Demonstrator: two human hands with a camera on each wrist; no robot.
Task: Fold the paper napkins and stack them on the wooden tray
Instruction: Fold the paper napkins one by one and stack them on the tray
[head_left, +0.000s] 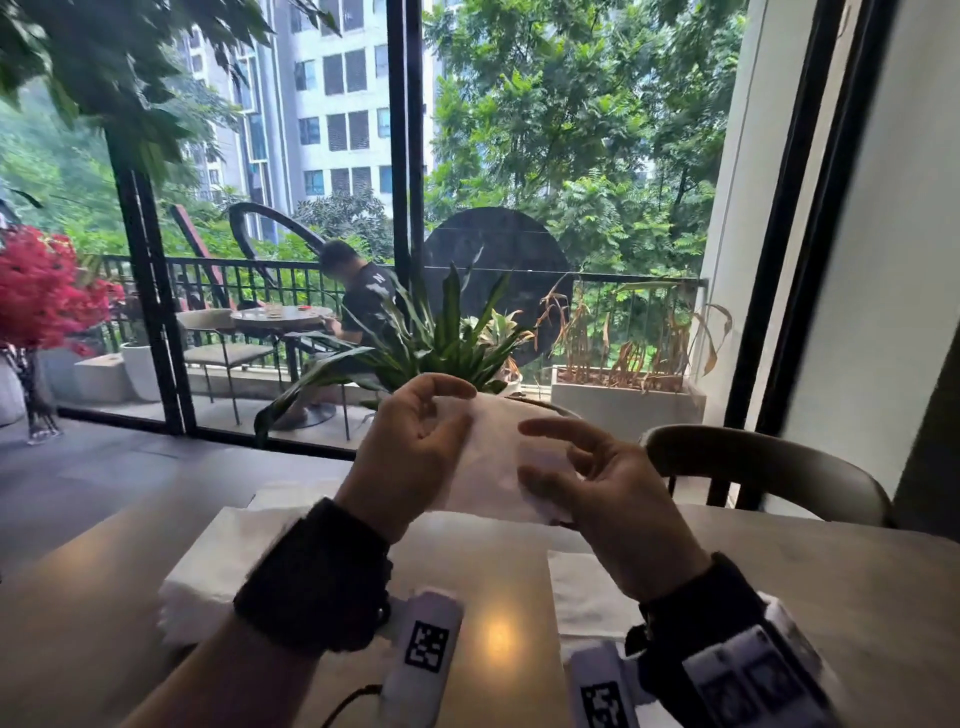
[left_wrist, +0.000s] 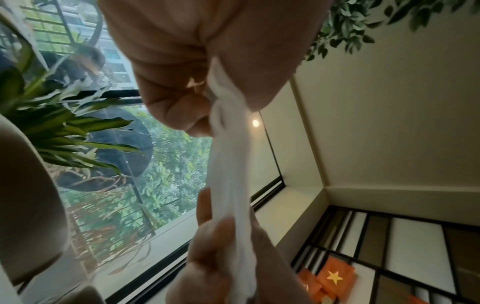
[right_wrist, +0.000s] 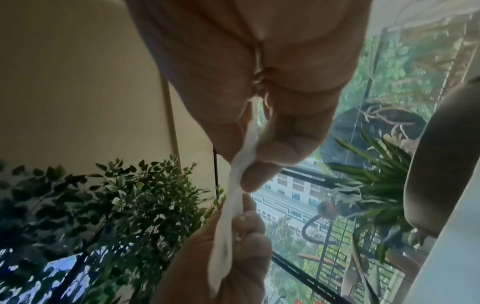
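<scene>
Thin white paper napkin, soft and creased, is held up in the air above the grey table, stretched between both hands. Left hand pinches its upper edge w/ thumb and fingers; right hand pinches the lower corner, other fingers spread.

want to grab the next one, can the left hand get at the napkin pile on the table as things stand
Probably not yet: the left hand is up in the air pinching a napkin together with the right hand. The pile lies uncovered just below its wrist, so once it lets go the way looks free.
</scene>
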